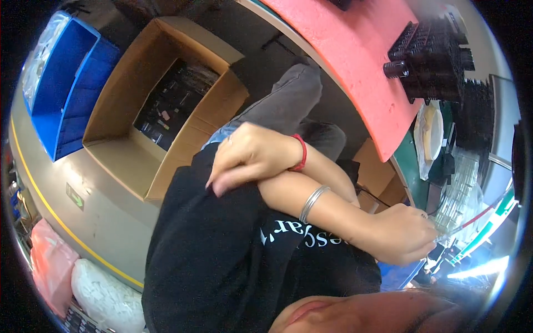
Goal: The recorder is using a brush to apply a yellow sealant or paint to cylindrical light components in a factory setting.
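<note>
My forearms cross in front of my black shirt (205, 238). My right hand (247, 152), with a red cord bracelet (300, 152) at its wrist, lies over my left arm near the elbow. Its fingers are loosely bent against the black sleeve and hold no object. My left hand (405, 233) reaches across to the right side, its fingers curled closed. Whether something small is inside them is hidden. A silver bangle (313, 203) sits on the left forearm. Just beyond the left hand are clear plastic trays (459, 186).
An open cardboard box (119, 144) with dark parts inside stands ahead to the left, beside a blue bin (83, 105). Pink foam (350, 61) covers the worktop at upper right, with stacked black parts (430, 61) on it. Filled plastic bags (105, 294) lie at lower left.
</note>
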Tool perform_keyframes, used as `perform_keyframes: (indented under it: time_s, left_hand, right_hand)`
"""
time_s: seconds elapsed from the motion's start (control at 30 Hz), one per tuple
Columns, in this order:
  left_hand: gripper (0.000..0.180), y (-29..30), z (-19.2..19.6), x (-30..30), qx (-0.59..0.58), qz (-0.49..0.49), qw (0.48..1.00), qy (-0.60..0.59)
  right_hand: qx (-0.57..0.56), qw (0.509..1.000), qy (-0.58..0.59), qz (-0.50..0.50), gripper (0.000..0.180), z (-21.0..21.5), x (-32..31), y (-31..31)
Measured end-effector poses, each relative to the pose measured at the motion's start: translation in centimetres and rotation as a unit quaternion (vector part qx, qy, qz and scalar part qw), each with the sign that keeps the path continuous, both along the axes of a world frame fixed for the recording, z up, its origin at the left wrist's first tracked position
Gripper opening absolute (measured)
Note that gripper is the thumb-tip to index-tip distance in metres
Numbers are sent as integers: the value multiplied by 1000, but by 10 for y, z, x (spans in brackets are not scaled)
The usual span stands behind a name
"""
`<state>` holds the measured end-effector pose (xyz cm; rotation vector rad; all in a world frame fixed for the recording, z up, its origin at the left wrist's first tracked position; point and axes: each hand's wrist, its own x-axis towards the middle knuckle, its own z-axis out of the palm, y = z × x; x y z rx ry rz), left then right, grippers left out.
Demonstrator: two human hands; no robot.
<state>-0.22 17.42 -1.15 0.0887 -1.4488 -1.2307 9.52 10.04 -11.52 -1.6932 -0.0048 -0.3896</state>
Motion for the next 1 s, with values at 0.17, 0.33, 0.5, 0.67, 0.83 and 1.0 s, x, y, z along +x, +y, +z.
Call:
perform_keyframes:
  time_s: [0.17, 0.33, 0.5, 0.67, 0.83, 1.0]
  left_hand:
    - [21, 3, -12, -5, 2, -27, 999, -44]
    - [22, 4, -15, -7, 10, -18, 998, -61]
    - [24, -1, -19, -12, 15, -24, 997, -74]
    - [24, -1, -19, -10, 27, -47, 996, -68]
    - [24, 2, -21, -15, 20, -39, 997, -66]
    - [23, 5, -22, -13, 18, -37, 998, -53]
  right_hand:
    - [-172, 973, -11, -155, 40, -22, 1, -4]
    - [-42, 938, 133, -318, 36, -83, -2, -23]
    - [-53, 914, 175, -363, 40, -90, -15, -27]
    - [30, 898, 184, -400, 45, -92, -21, -30]
    - [514, 830, 38, -212, 53, -105, -23, -29]
    - [611, 787, -14, -86, 91, -79, -22, -28]
